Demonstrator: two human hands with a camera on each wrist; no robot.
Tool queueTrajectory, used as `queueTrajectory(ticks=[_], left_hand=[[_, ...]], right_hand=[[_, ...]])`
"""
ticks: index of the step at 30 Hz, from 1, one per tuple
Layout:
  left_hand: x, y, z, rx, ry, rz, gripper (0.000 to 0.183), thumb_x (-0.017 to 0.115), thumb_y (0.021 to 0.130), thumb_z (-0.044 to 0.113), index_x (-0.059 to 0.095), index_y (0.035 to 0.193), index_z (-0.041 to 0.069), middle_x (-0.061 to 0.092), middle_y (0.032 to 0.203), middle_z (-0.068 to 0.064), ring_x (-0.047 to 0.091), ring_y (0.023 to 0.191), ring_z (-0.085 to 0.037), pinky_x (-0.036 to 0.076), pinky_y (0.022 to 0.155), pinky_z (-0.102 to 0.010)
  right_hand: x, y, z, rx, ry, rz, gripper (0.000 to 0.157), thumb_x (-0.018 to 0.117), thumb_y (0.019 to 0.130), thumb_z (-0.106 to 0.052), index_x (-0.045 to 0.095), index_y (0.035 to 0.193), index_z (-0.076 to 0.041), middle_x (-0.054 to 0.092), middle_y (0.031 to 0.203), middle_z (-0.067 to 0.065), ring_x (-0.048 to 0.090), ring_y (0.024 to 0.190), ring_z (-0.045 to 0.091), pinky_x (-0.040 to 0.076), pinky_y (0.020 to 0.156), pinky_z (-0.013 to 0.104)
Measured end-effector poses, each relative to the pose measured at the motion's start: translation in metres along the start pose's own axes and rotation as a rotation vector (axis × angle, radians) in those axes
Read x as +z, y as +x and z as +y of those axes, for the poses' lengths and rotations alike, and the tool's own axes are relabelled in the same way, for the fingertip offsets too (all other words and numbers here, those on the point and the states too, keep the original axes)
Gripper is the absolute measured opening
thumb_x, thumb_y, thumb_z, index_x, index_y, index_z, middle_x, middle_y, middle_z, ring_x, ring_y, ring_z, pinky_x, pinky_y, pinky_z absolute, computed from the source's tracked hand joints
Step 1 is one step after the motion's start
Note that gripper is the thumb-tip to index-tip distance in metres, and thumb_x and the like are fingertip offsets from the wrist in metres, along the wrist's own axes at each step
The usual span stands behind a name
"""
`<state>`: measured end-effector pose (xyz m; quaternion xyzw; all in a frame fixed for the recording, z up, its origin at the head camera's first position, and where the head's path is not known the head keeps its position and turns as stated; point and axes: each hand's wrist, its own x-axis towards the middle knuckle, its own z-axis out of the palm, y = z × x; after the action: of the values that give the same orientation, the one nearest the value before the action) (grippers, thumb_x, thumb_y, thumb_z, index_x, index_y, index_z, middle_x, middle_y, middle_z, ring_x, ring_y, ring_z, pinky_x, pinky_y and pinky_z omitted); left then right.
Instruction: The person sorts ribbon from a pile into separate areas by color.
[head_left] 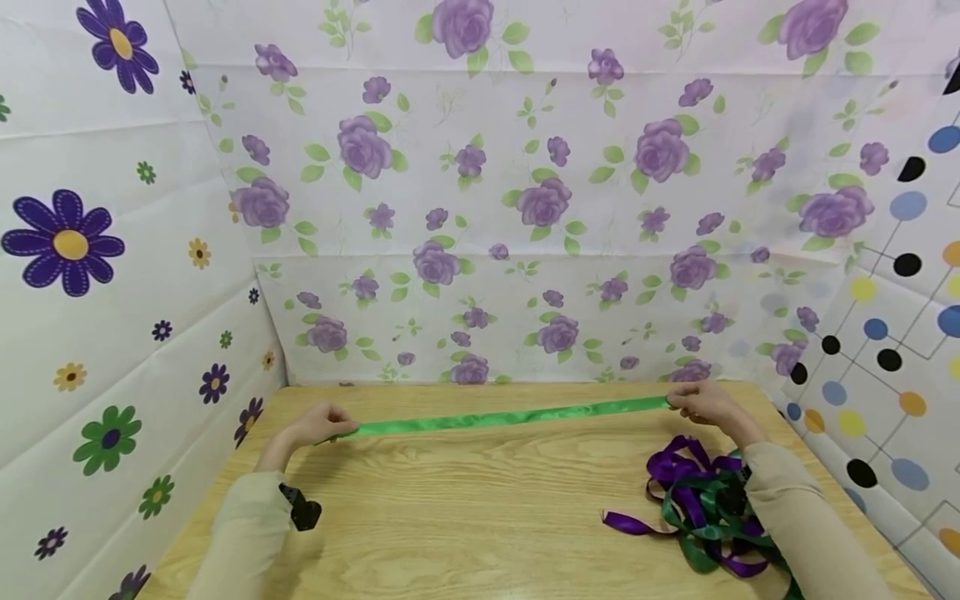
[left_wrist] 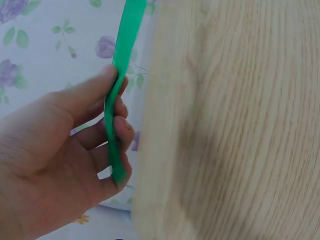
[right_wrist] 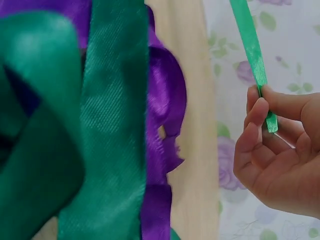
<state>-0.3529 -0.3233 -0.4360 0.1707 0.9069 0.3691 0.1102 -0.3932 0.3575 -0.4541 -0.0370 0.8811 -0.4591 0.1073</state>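
Observation:
A bright green satin ribbon (head_left: 510,417) is stretched nearly straight between both hands, above the far part of the table. My left hand (head_left: 318,423) pinches one end between thumb and fingers; in the left wrist view a short tail of ribbon (left_wrist: 116,160) runs down along the curled fingers. At the other end, my right hand (head_left: 705,402) pinches the ribbon, and its cut tip (right_wrist: 272,124) pokes out below the thumb in the right wrist view. The right end sits slightly higher than the left in the head view.
A tangled heap of purple and dark green ribbons (head_left: 693,500) lies on the wooden table (head_left: 450,517) at the right, partly under the right forearm. One purple strand (head_left: 628,523) trails left from it. Flower-printed cloth (head_left: 465,208) hangs behind; patterned cloths flank both sides.

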Motion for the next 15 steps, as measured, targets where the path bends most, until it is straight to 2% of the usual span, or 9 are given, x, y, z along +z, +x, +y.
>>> queueTrajectory(ticks=[3, 6, 9, 11, 15], left_hand=[[0.002, 0.005, -0.005, -0.005, -0.003, 0.065, 0.022, 0.056, 0.097, 0.009, 0.067, 0.103, -0.009, 0.066, 0.088, -0.016, 0.055, 0.071, -0.016, 0.046, 0.062, -0.030], [0.006, 0.010, -0.009, -0.058, -0.053, 0.126, 0.022, 0.056, 0.097, 0.007, 0.064, 0.108, -0.009, 0.066, 0.091, -0.016, 0.055, 0.072, -0.016, 0.046, 0.061, -0.029], [0.011, 0.015, -0.012, -0.089, -0.067, 0.187, 0.022, 0.057, 0.096, 0.006, 0.063, 0.109, -0.011, 0.067, 0.093, -0.020, 0.054, 0.071, -0.014, 0.044, 0.059, -0.027], [0.014, 0.017, -0.014, -0.099, -0.055, 0.237, 0.021, 0.060, 0.094, 0.005, 0.064, 0.107, -0.011, 0.067, 0.094, -0.022, 0.057, 0.072, -0.015, 0.047, 0.060, -0.028], [0.019, 0.021, -0.018, -0.124, 0.007, 0.351, 0.017, 0.066, 0.090, 0.005, 0.067, 0.100, -0.009, 0.068, 0.093, -0.023, 0.062, 0.075, -0.018, 0.051, 0.064, -0.031]], right_hand=[[0.000, 0.003, 0.005, 0.005, 0.004, 0.027, 0.028, 0.058, 0.098, -0.019, 0.066, 0.111, 0.004, 0.066, 0.082, 0.002, 0.049, 0.054, 0.008, 0.044, 0.053, 0.028], [0.000, 0.005, 0.010, 0.025, 0.019, 0.056, 0.024, 0.061, 0.095, -0.019, 0.069, 0.099, 0.003, 0.061, 0.067, -0.001, 0.042, 0.048, 0.007, 0.042, 0.050, 0.028], [-0.001, 0.006, 0.015, 0.041, 0.014, 0.074, 0.026, 0.064, 0.094, -0.019, 0.069, 0.092, 0.006, 0.053, 0.056, -0.004, 0.033, 0.044, 0.006, 0.037, 0.048, 0.027], [-0.001, 0.007, 0.017, 0.056, 0.005, 0.089, 0.027, 0.065, 0.092, -0.018, 0.070, 0.092, 0.009, 0.055, 0.055, -0.004, 0.033, 0.043, 0.005, 0.037, 0.047, 0.027], [0.000, 0.007, 0.017, 0.074, -0.006, 0.100, 0.029, 0.064, 0.092, -0.014, 0.069, 0.102, 0.013, 0.067, 0.063, 0.002, 0.041, 0.044, 0.005, 0.040, 0.048, 0.026]])
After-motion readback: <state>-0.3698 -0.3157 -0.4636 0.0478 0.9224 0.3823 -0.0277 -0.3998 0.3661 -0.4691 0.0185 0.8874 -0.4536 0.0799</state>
